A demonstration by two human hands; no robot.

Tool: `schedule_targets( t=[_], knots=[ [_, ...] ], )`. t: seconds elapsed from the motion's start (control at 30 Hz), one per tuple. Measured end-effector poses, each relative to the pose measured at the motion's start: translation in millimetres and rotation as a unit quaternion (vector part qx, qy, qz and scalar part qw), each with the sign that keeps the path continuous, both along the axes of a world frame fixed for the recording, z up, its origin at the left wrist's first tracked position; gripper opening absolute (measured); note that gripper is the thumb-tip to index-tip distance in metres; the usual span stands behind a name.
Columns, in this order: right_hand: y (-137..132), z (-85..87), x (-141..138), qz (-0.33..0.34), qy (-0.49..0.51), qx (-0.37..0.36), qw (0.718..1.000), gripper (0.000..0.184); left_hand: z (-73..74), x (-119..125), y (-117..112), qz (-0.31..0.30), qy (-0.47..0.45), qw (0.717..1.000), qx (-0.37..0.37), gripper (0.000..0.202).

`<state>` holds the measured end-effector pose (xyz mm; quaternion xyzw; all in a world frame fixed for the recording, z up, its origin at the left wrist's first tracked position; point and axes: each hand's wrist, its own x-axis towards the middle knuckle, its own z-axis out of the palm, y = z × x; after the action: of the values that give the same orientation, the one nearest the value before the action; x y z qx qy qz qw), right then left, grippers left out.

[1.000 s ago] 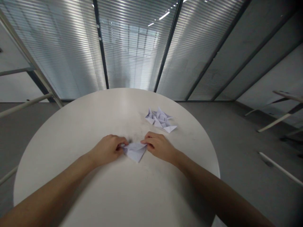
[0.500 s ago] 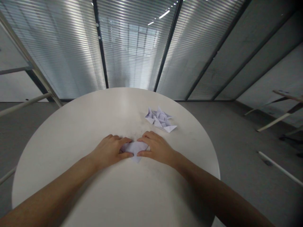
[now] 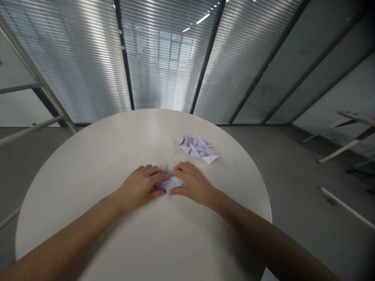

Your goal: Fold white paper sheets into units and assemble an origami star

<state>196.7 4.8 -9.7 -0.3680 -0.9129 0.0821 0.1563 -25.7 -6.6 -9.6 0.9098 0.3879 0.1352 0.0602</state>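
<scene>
Between my two hands lies a small piece of folded white paper (image 3: 170, 183), low over the round table. My left hand (image 3: 143, 184) grips its left side, with the thumb on the near edge and the fingers on the far edge. On the opposite side my right hand (image 3: 191, 182) pinches the paper the same way. Both hands cover much of it, so its full shape is hidden. Farther back, to the right, several folded white paper pieces (image 3: 199, 147) with pointed corners sit in a cluster, touched by neither hand.
A round white table (image 3: 88, 164) carries the paper. White metal bars (image 3: 32, 130) stand at the left. Glass panels with blinds (image 3: 164, 58) rise behind the table. At the far right is another table (image 3: 356, 118) with pale legs. A white corner (image 3: 268, 275) shows at the bottom right.
My left hand has shifted slightly right, closer to my right hand. The paper between them looks more bunched, and its near pointed corner shows less. The paper cluster has stayed put.
</scene>
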Motion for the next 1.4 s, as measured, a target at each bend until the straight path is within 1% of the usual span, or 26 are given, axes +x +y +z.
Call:
schedule_targets(
  t=[0.07, 0.2, 0.33, 0.5, 0.63, 0.8, 1.0, 1.13, 1.23, 1.3, 1.4],
  knots=[
    [-1.6, -0.4, -2.0, 0.005, -0.009, 0.017, 1.000, 0.032, 0.0, 1.5, 0.0, -0.013, 0.004, 1.000, 0.002, 0.016],
    [-3.7, -2.4, -8.1, 0.008, -0.046, 0.055, 0.997, 0.024, -1.3, 3.0, 1.4, -0.017, 0.012, 1.000, 0.009, 0.020],
    [-4.9, -2.9, -12.1, 0.001, -0.074, 0.055, 0.996, 0.021, -1.5, 3.6, 0.7, -0.006, 0.014, 1.000, 0.001, 0.022],
    [-7.2, -2.4, -12.6, -0.011, -0.091, 0.046, 0.995, 0.020, 0.0, 4.3, -0.7, 0.002, 0.017, 1.000, -0.008, 0.022],
    [-9.3, -0.9, -13.5, -0.017, -0.108, 0.042, 0.993, 0.018, 1.7, 5.5, -0.6, 0.011, 0.017, 1.000, -0.006, 0.026],
    [-11.3, 2.5, -14.2, -0.012, -0.122, 0.050, 0.991, 0.018, 1.4, 4.1, 0.4, 0.014, 0.015, 1.000, -0.011, 0.025],
    [-14.7, 8.4, -14.4, -0.026, -0.131, 0.044, 0.990, 0.023, -2.2, 0.1, 1.7, -0.005, 0.000, 1.000, -0.024, 0.029],
    [-11.8, 5.7, -13.3, -0.034, -0.091, 0.027, 0.995, 0.022, -3.3, -2.0, 4.2, -0.025, -0.021, 0.999, -0.033, 0.026],
    [-7.3, 1.3, -12.2, -0.078, -0.014, -0.010, 0.997, 0.014, -5.4, -4.3, 7.2, -0.033, -0.036, 0.998, -0.037, 0.025],
    [-4.3, -1.5, -11.3, -0.109, 0.051, -0.032, 0.992, 0.017, -7.5, -5.8, 8.9, -0.031, -0.044, 0.998, -0.039, 0.024],
    [0.0, -5.5, -8.8, -0.130, 0.127, -0.081, 0.980, 0.026, -10.1, -7.0, 10.7, -0.019, -0.050, 0.998, -0.042, 0.024]
  ],
)
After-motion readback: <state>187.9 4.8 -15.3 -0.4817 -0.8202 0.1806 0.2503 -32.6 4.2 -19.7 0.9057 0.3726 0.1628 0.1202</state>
